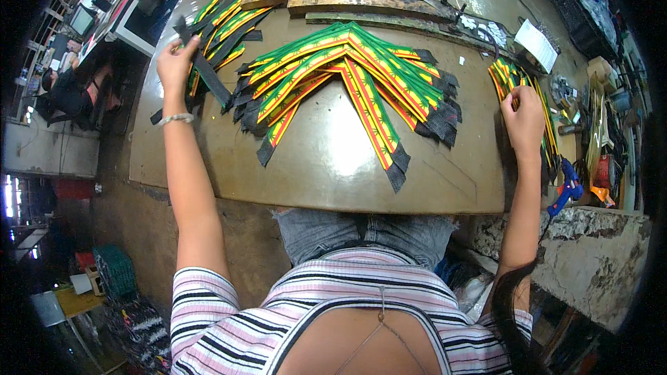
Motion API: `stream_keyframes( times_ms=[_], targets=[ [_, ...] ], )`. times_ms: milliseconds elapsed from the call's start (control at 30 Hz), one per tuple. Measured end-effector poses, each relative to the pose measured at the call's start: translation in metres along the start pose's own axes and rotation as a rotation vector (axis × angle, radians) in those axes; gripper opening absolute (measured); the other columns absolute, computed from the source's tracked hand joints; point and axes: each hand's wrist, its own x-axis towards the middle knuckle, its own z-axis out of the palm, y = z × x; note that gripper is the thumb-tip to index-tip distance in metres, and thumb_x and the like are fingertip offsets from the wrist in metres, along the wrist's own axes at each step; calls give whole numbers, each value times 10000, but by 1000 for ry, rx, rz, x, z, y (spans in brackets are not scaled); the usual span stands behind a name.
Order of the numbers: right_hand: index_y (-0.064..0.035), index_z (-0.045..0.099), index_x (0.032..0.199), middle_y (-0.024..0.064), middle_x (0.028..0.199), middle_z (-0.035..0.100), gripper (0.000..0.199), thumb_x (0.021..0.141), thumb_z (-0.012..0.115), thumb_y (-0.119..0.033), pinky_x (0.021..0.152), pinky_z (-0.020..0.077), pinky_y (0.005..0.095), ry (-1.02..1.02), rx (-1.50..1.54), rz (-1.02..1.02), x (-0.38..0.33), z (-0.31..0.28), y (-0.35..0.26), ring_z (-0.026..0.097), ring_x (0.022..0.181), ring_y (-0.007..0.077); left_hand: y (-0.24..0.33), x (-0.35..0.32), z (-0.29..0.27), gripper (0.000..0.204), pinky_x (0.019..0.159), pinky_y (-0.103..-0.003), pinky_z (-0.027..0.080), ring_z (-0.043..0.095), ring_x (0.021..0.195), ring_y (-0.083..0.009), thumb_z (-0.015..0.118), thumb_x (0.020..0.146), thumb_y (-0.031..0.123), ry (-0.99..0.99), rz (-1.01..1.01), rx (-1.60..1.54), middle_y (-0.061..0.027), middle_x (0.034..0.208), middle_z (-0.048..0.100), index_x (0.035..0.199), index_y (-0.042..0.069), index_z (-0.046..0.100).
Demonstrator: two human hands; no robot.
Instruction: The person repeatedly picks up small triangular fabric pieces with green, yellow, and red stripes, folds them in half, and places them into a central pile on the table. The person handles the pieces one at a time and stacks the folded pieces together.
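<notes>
1. Far left on the table point(445, 191), a loose fan of printed strips point(233, 26) lies beside the upper part of the work. They are flat, narrow and fabric-like, banded in green, yellow and red, with dark lengths among them; these look unjoined, so probably left to do.

2. The left hand point(174, 62), a pale bracelet point(176, 119) at its wrist, is raised at that fan. Thumb and fingers are pinched on a black strip point(210, 82), matte and woven-looking, which slants down toward the centre.

3. In the centre, directly before the person, sits a layered pile of V-shaped bands point(347, 55), points facing away and arms spreading toward the person. Each arm carries small dark-green leaf shapes on yellow, edged in green and red, and ends in a coarse black tip. These appear to be the finished share, though the overlap hides their number.

4. Behind the pile lie long wooden bars point(368, 5), straight-edged, worn and speckled.

5. At right, the right hand point(523, 117) curls over a second bundle of striped strips point(499, 78), seemingly also waiting. Its fingertips are bent together; whether they grip a strip, I cannot tell.

6. Right of that forearm is a blue pistol-shaped tool point(568, 187), smooth and plastic-looking.
</notes>
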Motion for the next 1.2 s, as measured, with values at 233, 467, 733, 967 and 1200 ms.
stream_keyframes(
  times_ms=[233, 467, 733, 967, 1200],
  targets=[
    [-5, 417, 1164, 194, 1010, 673, 269, 1039, 453, -240, 769, 518, 305, 303, 944, 369, 8, -27, 11, 662, 817, 199, 77, 3, -72, 409, 730, -246, 522, 576, 1098, -209, 488, 954, 29, -396, -4, -1373, -146, 1261, 577, 1355, -50, 465],
    [-45, 572, 1188, 116, 845, 682, 302, 1012, 524, -287, 640, 487, 237, 99, 626, 411, 38, -71, -4, 642, 695, 113, 186, -17, -71, 420, 484, -178, 329, 399, 606, -67, 398, 990, 118, -1101, 236, -1271, -49, 921, 510, 1364, -74, 410],
    [20, 680, 1010, 106, 812, 679, 300, 925, 614, -261, 678, 482, 289, -229, 525, -98, 123, -31, 13, 616, 714, 155, 281, -68, 56, 271, 563, -157, 374, 508, 679, -5, 645, 919, 331, -1107, 281, -698, 32, 852, 631, 1079, 116, 683],
    [36, 641, 929, 95, 755, 634, 344, 959, 570, -299, 649, 466, 324, -344, 677, 25, 162, 32, 10, 566, 672, 169, 340, -86, 154, 316, 622, -179, 470, 571, 698, -40, 716, 891, 231, -1182, 192, -767, 4, 893, 660, 1090, -8, 665],
    [-55, 608, 942, -73, 694, 483, 257, 998, 554, -300, 508, 323, 195, -375, 1100, 35, 154, -5, 1, 405, 582, 16, 320, -57, 160, 563, 826, -359, 585, 678, 903, -272, 540, 946, 12, -744, 215, -1247, -249, 1185, 572, 1409, -21, 221]
  ],
)
